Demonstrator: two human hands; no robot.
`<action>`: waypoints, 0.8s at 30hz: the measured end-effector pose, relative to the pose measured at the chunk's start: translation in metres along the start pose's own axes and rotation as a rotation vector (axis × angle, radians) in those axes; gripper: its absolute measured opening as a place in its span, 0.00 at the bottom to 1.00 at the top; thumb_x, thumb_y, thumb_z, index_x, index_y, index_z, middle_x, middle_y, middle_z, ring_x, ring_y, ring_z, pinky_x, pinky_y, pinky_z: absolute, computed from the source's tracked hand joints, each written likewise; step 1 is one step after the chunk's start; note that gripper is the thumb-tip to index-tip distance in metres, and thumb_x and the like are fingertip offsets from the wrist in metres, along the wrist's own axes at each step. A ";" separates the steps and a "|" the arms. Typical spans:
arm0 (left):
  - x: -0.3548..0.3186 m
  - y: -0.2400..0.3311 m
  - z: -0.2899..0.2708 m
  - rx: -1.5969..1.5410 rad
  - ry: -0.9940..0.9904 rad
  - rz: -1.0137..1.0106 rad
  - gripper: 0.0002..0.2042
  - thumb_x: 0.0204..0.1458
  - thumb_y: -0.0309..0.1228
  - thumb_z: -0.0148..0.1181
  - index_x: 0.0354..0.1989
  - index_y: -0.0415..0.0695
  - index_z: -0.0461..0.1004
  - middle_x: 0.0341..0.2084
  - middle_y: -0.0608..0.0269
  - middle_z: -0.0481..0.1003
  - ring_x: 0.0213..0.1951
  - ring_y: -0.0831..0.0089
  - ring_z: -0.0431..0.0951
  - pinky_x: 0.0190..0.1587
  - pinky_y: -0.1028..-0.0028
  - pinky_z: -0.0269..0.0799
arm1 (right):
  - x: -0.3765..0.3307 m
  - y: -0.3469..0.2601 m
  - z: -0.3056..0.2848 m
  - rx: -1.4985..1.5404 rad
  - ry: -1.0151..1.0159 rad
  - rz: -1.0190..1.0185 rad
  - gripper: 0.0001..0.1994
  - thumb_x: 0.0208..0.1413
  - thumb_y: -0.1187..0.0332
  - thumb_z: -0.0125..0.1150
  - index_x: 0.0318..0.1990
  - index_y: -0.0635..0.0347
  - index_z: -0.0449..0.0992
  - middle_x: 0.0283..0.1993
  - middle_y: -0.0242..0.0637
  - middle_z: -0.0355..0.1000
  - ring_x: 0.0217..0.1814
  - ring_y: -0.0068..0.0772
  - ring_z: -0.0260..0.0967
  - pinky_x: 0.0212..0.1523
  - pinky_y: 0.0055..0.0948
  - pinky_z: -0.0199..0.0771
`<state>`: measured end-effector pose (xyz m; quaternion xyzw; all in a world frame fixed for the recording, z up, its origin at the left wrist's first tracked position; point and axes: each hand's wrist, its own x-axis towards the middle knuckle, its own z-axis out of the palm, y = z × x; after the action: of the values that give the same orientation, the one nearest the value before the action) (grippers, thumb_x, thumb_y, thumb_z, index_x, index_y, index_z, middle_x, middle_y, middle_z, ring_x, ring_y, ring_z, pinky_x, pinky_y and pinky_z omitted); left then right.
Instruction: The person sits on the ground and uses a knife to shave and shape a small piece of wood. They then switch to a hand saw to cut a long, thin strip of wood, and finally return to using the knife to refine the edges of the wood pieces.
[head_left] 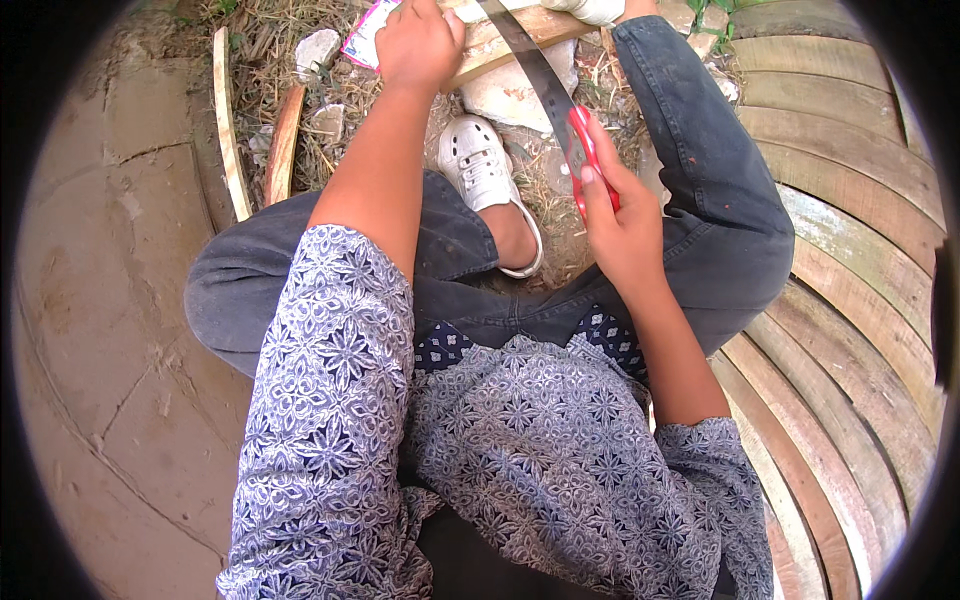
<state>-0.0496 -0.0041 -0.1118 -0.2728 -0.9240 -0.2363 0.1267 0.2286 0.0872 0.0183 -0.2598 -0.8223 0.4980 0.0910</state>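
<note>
My right hand [622, 215] is wrapped around the red handle of a hand saw [537, 70]. Its dark, curved-looking blade runs up and away, crossing a wooden plank [500, 47] near the upper edge. At the plank's left part, my left hand [418, 45] is closed with its fingers curled, pressing on the wood. Just below the plank lies a pale stone slab [522, 92]. The blade's far end goes out of the picture, and part of the plank is hidden behind my left hand.
My white clog [474, 158] rests on the ground below the plank. Two thin wood strips [285, 145] and a pale rock [317, 50] lie to the left among dry grass. Many wooden boards [830, 150] line the right side. Cracked brown ground [110, 300] spreads out at the left.
</note>
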 end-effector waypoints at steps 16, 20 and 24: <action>-0.008 0.003 -0.003 -0.006 -0.021 -0.040 0.14 0.56 0.35 0.52 0.36 0.33 0.70 0.33 0.40 0.76 0.41 0.45 0.76 0.47 0.52 0.73 | 0.033 0.007 0.024 -0.023 0.003 -0.123 0.27 0.64 0.74 0.54 0.70 0.45 0.68 0.34 0.42 0.78 0.31 0.19 0.67 0.38 0.26 0.71; 0.003 0.006 -0.003 -0.035 0.006 -0.044 0.14 0.55 0.36 0.52 0.36 0.34 0.71 0.34 0.40 0.76 0.42 0.45 0.76 0.47 0.52 0.72 | 0.042 -0.002 0.019 0.046 -0.063 -0.008 0.27 0.64 0.75 0.54 0.70 0.47 0.68 0.37 0.39 0.79 0.30 0.19 0.65 0.37 0.25 0.71; 0.000 0.007 -0.010 0.003 -0.045 -0.044 0.14 0.55 0.37 0.53 0.37 0.35 0.71 0.34 0.41 0.76 0.43 0.46 0.76 0.47 0.52 0.72 | 0.041 0.003 0.005 0.028 -0.095 -0.020 0.26 0.65 0.77 0.51 0.71 0.53 0.66 0.48 0.29 0.78 0.34 0.14 0.63 0.39 0.20 0.69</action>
<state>-0.0452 -0.0043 -0.1003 -0.2572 -0.9327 -0.2316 0.1010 0.1930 0.1055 0.0093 -0.2264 -0.8211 0.5205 0.0603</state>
